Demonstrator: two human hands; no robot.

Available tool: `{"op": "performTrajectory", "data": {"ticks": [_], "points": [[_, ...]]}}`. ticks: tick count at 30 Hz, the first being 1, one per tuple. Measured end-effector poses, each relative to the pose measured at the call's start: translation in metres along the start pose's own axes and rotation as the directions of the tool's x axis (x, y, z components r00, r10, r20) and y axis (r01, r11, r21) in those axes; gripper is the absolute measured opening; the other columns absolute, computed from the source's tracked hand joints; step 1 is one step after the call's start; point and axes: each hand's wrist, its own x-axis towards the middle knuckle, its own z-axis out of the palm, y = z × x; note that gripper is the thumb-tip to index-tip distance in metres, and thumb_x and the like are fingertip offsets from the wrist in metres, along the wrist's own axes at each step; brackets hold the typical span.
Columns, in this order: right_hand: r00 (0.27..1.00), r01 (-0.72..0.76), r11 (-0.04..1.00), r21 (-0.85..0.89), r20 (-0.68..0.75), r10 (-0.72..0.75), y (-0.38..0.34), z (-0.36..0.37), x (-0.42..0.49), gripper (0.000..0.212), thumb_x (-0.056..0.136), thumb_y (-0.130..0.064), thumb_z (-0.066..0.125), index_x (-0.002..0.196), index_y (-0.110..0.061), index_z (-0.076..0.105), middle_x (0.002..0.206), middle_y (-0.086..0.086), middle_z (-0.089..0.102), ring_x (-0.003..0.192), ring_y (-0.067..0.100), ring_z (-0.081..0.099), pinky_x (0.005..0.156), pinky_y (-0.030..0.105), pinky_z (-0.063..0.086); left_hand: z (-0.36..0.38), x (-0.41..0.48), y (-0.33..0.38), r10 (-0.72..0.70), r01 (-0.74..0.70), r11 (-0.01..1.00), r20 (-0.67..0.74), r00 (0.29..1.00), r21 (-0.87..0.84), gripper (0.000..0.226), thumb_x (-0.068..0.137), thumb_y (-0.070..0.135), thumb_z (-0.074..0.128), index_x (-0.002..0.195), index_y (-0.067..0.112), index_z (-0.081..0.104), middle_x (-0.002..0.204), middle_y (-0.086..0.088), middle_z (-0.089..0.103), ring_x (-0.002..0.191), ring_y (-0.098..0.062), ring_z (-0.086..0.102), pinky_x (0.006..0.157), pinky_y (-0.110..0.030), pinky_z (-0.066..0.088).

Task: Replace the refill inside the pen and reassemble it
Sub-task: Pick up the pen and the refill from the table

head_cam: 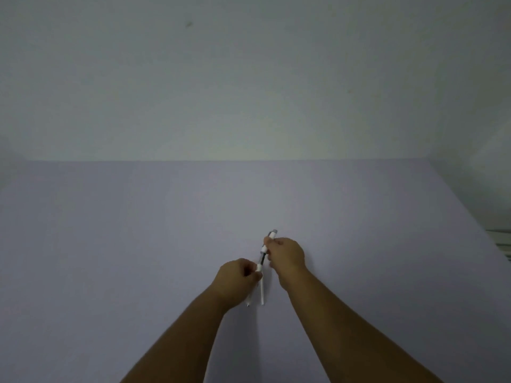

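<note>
A pale wall [249, 78] fills the upper part of the view, and below it a wide lilac table [110, 230] spreads to the bottom edge. At the far right, something striped [502, 241] shows past the table's edge, too cut off to identify.

Two bare forearms reach in from the bottom and meet near the middle of the table. The right hand [286, 257] is curled closed around the upper part of the pen [265, 248], its thumb and fingers pinching the white barrel; the pen's grey-tipped end sticks out above the hand, pointing up and away. The left hand [237, 275] sits lower and to the left, closed in a fist on the pen's lower white piece [259, 268]. Between the two white parts a short dark section is exposed, so the two halves appear pulled apart. The pen is tilted, its top leaning to the right.

A thin white refill [262, 293] lies between the wrists, running down toward the viewer. Whether it rests on the table or is held by the left hand cannot be told. Another slim tip [249, 302] pokes out beneath the left hand
</note>
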Motion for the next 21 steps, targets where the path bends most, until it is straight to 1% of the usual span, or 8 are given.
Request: {"op": "performTrajectory", "data": {"ticks": [2,3,6,8,10,13,16,21], "points": [[0.999,-0.041,0.995,0.093,-0.022,0.043,0.002,-0.008,0.006,0.033,0.089,-0.028,0.055,0.059,-0.015,0.062,0.058,0.003,0.057,0.053,0.017,0.052,0.064,0.034,0.048,-0.001,-0.004,-0.004,-0.024,0.022,0.998,0.042,0.999,0.051,0.013,0.089,0.027,0.057,0.090,0.017,0.065,0.086,-0.002,0.065,0.080,-0.018,0.061,0.078,-0.030,0.051],[0.999,-0.040,0.996,0.078,0.004,0.040,0.003,-0.013,0.010,0.032,0.090,-0.027,0.054,0.062,-0.013,0.063,0.059,0.004,0.058,0.054,0.017,0.053,0.066,0.035,0.049,-0.001,-0.005,-0.008,-0.038,0.037,0.999,0.038,0.999,0.030,0.013,0.089,0.027,0.057,0.091,0.016,0.065,0.089,-0.004,0.066,0.084,-0.020,0.062,0.082,-0.033,0.053],[0.995,0.038,0.966,-0.255,0.101,-0.012,0.012,-0.023,0.017,0.029,0.091,-0.026,0.052,0.084,-0.002,0.069,0.074,0.012,0.064,0.069,0.024,0.059,0.075,0.038,0.051,-0.002,-0.006,-0.014,-0.081,0.079,0.992,-0.018,0.997,-0.095,0.013,0.089,0.025,0.058,0.092,0.015,0.066,0.094,-0.008,0.069,0.091,-0.024,0.065,0.090,-0.041,0.054],[0.994,0.094,0.901,-0.423,0.095,-0.059,0.023,-0.024,0.018,0.031,0.091,-0.026,0.052,0.086,-0.001,0.070,0.081,0.015,0.070,0.071,0.023,0.061,0.066,0.029,0.048,-0.001,-0.004,-0.014,-0.097,0.089,0.985,-0.042,0.994,-0.147,0.012,0.089,0.024,0.058,0.093,0.016,0.065,0.094,-0.006,0.069,0.091,-0.023,0.065,0.091,-0.042,0.054],[0.994,0.103,0.877,-0.468,0.070,-0.079,0.034,-0.025,0.018,0.031,0.091,-0.026,0.053,0.082,-0.003,0.072,0.084,0.013,0.074,0.061,0.017,0.058,0.051,0.020,0.041,0.000,-0.002,-0.013,-0.101,0.090,0.981,-0.056,0.993,-0.173,0.013,0.088,0.024,0.059,0.094,0.015,0.065,0.094,-0.005,0.068,0.092,-0.023,0.064,0.091,-0.042,0.054],[0.994,0.114,0.864,-0.491,0.057,-0.098,0.042,-0.022,0.020,0.027,0.089,-0.026,0.055,0.082,-0.006,0.073,0.085,0.011,0.075,0.060,0.013,0.055,0.047,0.011,0.034,0.002,0.000,-0.012,-0.102,0.088,0.979,-0.068,0.992,-0.185,0.012,0.086,0.024,0.060,0.095,0.016,0.065,0.094,-0.005,0.068,0.091,-0.022,0.063,0.089,-0.041,0.054],[0.993,0.115,0.869,-0.481,0.031,-0.115,0.046,-0.018,0.018,0.027,0.089,-0.026,0.056,0.082,-0.007,0.073,0.084,0.011,0.075,0.058,0.011,0.054,0.047,0.015,0.035,0.005,0.001,-0.010,-0.107,0.091,0.977,-0.073,0.992,-0.194,0.010,0.083,0.022,0.063,0.092,0.018,0.065,0.089,-0.001,0.068,0.082,-0.018,0.060,0.083,-0.036,0.054],[0.994,0.093,0.907,-0.410,-0.013,-0.108,0.052,-0.013,0.018,0.021,0.088,-0.023,0.060,0.086,-0.005,0.070,0.088,0.013,0.073,0.068,0.017,0.057,0.063,0.024,0.044,0.007,0.003,-0.012,-0.089,0.073,0.983,-0.086,0.992,-0.169,0.006,0.082,0.023,0.064,0.088,0.020,0.064,0.077,0.003,0.063,0.071,-0.012,0.055,0.069,-0.027,0.048]]}}
